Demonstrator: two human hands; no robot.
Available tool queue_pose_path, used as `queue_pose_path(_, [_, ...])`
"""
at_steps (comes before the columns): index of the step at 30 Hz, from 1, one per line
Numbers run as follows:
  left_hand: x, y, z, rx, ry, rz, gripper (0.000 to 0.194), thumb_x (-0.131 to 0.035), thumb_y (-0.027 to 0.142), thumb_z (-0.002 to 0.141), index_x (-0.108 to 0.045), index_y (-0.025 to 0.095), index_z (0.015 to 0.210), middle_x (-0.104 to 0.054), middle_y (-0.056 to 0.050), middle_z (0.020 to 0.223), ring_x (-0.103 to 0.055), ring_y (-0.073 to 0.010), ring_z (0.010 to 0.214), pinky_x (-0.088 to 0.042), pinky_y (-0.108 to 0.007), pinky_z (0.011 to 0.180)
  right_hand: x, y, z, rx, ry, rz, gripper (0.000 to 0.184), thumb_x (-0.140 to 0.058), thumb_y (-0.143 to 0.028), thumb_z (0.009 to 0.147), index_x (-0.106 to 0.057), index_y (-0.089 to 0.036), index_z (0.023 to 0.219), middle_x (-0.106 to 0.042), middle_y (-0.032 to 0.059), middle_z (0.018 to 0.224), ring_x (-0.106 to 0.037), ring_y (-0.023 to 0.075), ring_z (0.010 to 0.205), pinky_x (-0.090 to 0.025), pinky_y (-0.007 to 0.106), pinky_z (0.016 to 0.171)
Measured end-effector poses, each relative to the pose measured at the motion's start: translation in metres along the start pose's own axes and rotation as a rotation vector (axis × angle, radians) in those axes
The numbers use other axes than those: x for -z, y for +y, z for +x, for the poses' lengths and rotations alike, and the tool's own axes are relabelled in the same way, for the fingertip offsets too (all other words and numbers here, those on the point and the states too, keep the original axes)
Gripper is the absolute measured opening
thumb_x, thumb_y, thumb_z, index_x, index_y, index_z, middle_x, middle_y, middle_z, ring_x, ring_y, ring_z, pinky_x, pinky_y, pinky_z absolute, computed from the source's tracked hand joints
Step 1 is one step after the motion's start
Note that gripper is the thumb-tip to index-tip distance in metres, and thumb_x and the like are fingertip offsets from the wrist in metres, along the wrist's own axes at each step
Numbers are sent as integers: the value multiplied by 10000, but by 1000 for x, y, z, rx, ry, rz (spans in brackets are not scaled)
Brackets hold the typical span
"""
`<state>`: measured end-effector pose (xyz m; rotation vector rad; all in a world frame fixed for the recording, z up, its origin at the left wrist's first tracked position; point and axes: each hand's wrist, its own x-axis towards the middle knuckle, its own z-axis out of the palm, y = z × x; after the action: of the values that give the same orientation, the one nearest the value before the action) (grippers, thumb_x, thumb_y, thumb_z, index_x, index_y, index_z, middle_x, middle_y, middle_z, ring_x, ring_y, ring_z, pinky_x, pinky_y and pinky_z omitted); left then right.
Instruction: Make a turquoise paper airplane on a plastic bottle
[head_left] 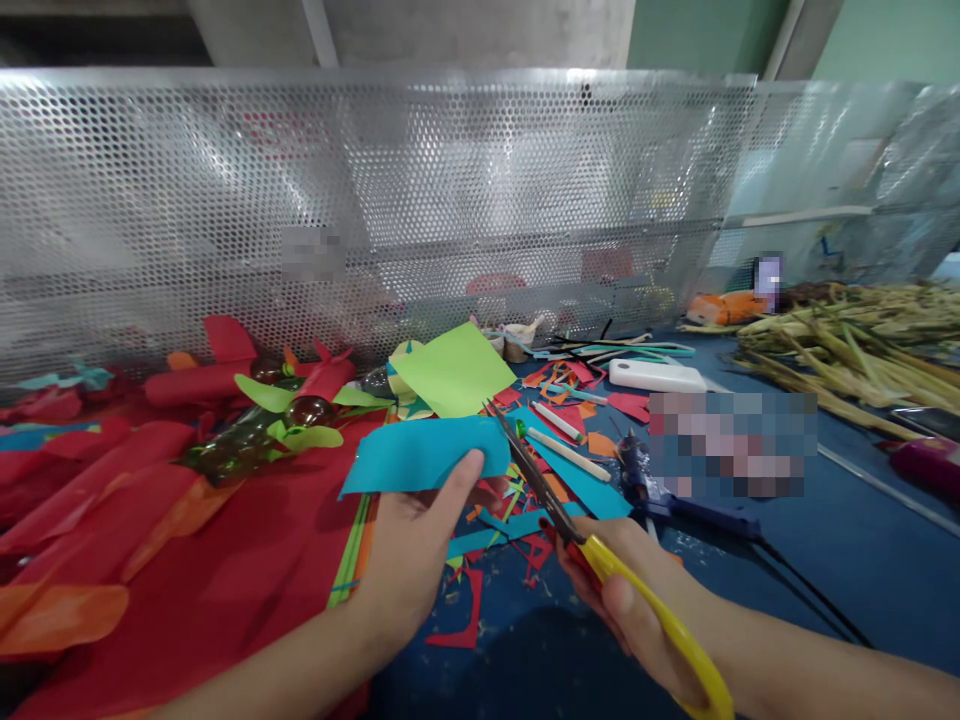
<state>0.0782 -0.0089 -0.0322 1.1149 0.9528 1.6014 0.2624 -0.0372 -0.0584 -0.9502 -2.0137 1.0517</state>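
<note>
My left hand (420,540) pinches a curved strip of blue paper (427,450) by its lower edge, thumb on the near face. In my right hand (630,580) are scissors (652,610) with yellow handles. Their dark blades point up and left, the tips close to the paper's right end; whether they touch it I cannot tell. Behind the strip lies a lime-green paper sheet (457,370). Below and between my hands, blue paper offcuts (495,535) and a red paper scrap (469,615) lie on the blue table (480,680).
To the left, red paper (247,590) and red bottle-and-paper models (322,385) cover the table. A blue glue gun (690,510) with a cord lies right, below a white box (656,376). Dried husks (862,340) pile at far right. A perforated metal screen (480,200) stands behind.
</note>
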Motion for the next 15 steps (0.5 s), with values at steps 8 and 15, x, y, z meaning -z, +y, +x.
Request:
queue_pose_path(8, [0,5,3,44,20,-42,170,-784,326,668,-720,172,701,-747,-10,704,-700,-205,675,-594,-321,685,-1,2,0,9,25,-14,680,-185,-866,733,-355,-212,655,-319,-48,552,-235,79,459,-173,237,386])
queue_pose_path(15, [-1,6,3,12,-7,-12,179,-764,337,678,-722,164,675,-743,-28,696,-685,-210,680,-571,-338,728,-2,1,-1,56,46,-73,669,-155,-832,771,-353,-209,629,-321,-45,526,-239,78,447,-179,245,390])
